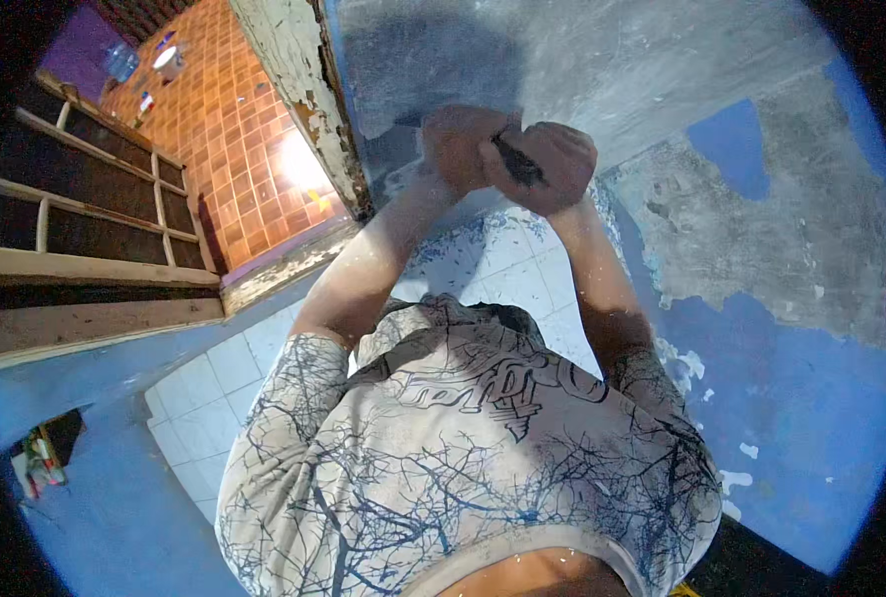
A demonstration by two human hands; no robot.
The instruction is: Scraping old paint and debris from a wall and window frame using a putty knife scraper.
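Note:
Both my arms reach forward to a grey wall [602, 75] whose bare plaster shows in front of me. My right hand [570, 164] is closed around a dark-handled tool [517, 159]; only a short dark piece of it shows, and its working end is hidden. Pressed close beside it, my left hand [455, 149] is also closed, against the tool's upper part. Its fingertips are hidden, and both hands lie in shadow. Blue paint flakes [443, 244] are scattered over the white floor tiles [522, 279] below.
To the left, a worn door frame [308, 85] with peeling paint edges a doorway to an orange tiled floor [229, 149]. A wooden lattice panel [104, 189] stands beside it. On the right, a blue wall [771, 398] has stripped patches. A small wall niche [50, 453] holds items.

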